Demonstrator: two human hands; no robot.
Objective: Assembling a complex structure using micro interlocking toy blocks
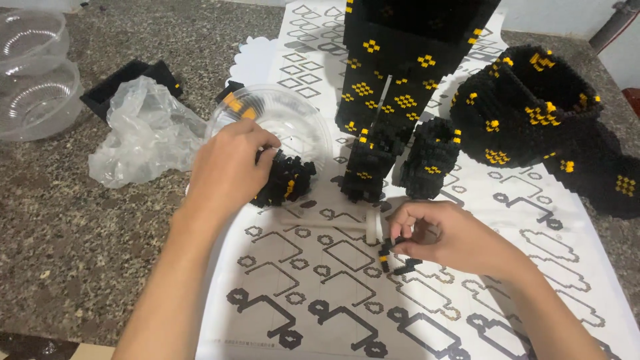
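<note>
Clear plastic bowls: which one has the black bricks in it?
The tilted clear plastic bowl under the left hand, holding loose black and yellow bricks. The two stacked clear bowls at the far left look empty.

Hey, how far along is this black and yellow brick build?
Done: a tall block section, a curved section and two small pieces stand on the printed plan sheet. In hand: the right hand pinches a small brick piece; the left hand reaches into the clear bowl. Left: loose bricks remain.
</note>
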